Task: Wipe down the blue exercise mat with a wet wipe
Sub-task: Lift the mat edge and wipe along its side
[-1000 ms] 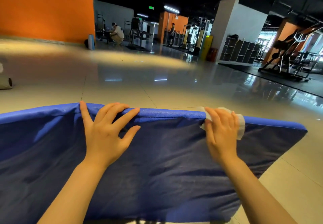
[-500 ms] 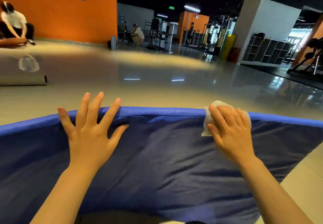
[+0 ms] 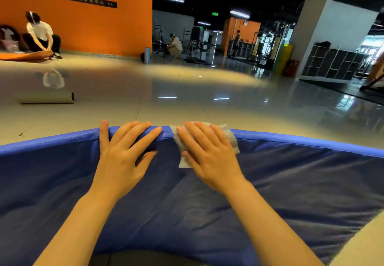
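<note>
Glossy gym floor (image 3: 187, 107) behind; right hand (image 3: 209, 155), fingers flat, has slid the white wet wipe (image 3: 230, 139) left along the blue padded exercise mat (image 3: 291, 182) toward the splayed left hand (image 3: 122, 157), so the far edge is getting covered.

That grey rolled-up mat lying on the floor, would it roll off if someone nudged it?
Probably: the grey rolled mat lies on its round side on glossy floor, so a sideways push should roll it. It looks like foam, so likely light. Pushed endwise, it would probably slide instead.
</note>
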